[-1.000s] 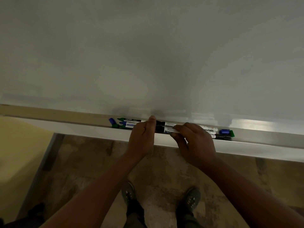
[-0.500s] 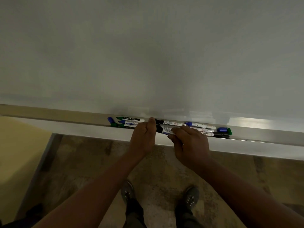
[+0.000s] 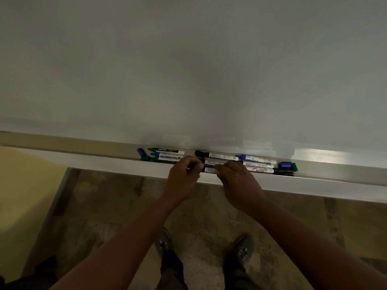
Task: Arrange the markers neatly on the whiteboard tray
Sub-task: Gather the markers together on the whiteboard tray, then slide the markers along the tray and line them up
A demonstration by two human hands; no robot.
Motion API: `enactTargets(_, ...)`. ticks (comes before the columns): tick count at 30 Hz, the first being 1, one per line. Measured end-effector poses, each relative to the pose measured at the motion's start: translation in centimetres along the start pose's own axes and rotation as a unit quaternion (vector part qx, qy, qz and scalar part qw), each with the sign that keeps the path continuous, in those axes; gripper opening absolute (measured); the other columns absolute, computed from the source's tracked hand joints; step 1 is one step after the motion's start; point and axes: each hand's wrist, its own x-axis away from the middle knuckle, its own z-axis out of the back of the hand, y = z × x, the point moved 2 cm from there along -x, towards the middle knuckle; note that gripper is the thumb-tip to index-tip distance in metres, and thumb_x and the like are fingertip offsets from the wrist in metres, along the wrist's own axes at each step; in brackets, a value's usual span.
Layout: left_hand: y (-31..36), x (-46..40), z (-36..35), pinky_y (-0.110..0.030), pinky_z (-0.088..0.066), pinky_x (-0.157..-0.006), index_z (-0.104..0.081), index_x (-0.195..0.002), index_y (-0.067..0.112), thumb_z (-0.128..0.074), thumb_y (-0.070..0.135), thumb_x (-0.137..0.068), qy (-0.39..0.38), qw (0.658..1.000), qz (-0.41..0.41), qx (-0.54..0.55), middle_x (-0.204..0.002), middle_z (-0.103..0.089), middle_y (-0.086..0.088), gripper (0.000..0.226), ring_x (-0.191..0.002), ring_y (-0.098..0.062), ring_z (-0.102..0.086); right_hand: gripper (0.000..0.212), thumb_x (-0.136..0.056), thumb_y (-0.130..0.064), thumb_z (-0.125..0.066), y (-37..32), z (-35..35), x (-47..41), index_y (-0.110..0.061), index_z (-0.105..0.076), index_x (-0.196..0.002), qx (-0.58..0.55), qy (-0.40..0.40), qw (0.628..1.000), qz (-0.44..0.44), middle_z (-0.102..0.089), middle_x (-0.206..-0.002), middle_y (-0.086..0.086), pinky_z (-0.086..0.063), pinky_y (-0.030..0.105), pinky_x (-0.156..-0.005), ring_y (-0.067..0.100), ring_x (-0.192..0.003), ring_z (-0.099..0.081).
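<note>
Markers (image 3: 217, 163) lying in whiteboard tray (image 3: 326, 174), front pair pinched by left hand (image 3: 184, 176) and right hand (image 3: 236, 178). Keep both grips narrow; slide barrels parallel, ends flush, against back row.

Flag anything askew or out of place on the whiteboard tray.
Loose caps: a blue cap lies tilted at the left end of the tray, and a blue cap and a green cap sit at the right end. The markers lie roughly parallel.
</note>
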Motion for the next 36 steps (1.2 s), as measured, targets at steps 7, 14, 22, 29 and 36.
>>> enactTargets(7, -1.3, -1.4, 1.3, -0.025, -0.056, -0.071, -0.069, -0.096, 0.013, -0.061, 0.013, -0.094, 0.037, 0.996, 0.057, 0.063, -0.086, -0.071, -0.005, 0.008, -0.078, -0.017, -0.066, 0.033, -0.092, -0.021, -0.064, 1.9, -0.1, -1.3, -0.013, -0.064, -0.124, -0.026, 0.007, 0.999, -0.033, -0.066, -0.118, 0.008, -0.052, 0.039, -0.087, 0.027, -0.105, -0.061)
enactTargets(14, -1.7, -2.3, 2.2, -0.027, -0.054, -0.083, -0.069, -0.1, 0.017, -0.067, 0.015, -0.091, 0.088, 0.996, 0.004, -0.017, -0.095, -0.067, 0.001, 0.009, -0.091, -0.018, -0.064, 0.022, -0.091, -0.01, -0.064, 2.5, -0.7, -3.0, -0.012, -0.07, -0.112, -0.03, 0.008, 0.999, -0.023, -0.07, -0.101, 0.007, -0.051, 0.034, -0.077, 0.025, -0.09, -0.063)
enactTargets(22, -0.4, -4.0, 1.4, -0.037, -0.05, -0.079, -0.068, -0.108, 0.005, -0.057, 0.001, -0.092, 0.033, 0.95, -0.164, -0.263, -0.104, -0.058, -0.007, 0.02, -0.092, -0.021, -0.056, 0.036, -0.077, 0.008, -0.066, 4.9, -0.6, -2.5, -0.008, -0.069, -0.11, 0.038, 0.027, 0.996, -0.08, -0.069, -0.096, 0.013, -0.05, 0.036, -0.067, 0.029, -0.084, -0.06)
enactTargets(29, -0.1, -4.7, -1.7, -0.039, -0.05, -0.076, -0.068, -0.113, 0.009, -0.057, 0.0, -0.089, -0.029, 0.919, -0.193, -0.343, -0.109, -0.063, -0.008, 0.028, -0.097, -0.026, -0.054, 0.037, -0.078, 0.008, -0.066, 11.7, 2.4, 2.2, -0.006, -0.068, -0.112, 0.082, 0.062, 0.983, -0.149, -0.069, -0.101, 0.015, -0.052, 0.041, -0.071, 0.034, -0.084, -0.06)
enactTargets(36, 0.0, -4.8, -2.7, -0.041, -0.054, -0.073, -0.067, -0.111, 0.01, -0.057, -0.003, -0.078, -0.019, 0.885, -0.193, -0.423, -0.113, -0.064, -0.009, 0.037, -0.099, -0.03, -0.054, 0.034, -0.083, 0.005, -0.063, 14.9, 4.2, 4.8, -0.002, -0.066, -0.116, 0.126, 0.085, 0.966, -0.21, -0.058, -0.112, 0.019, -0.057, 0.047, -0.065, 0.04, -0.094, -0.058)
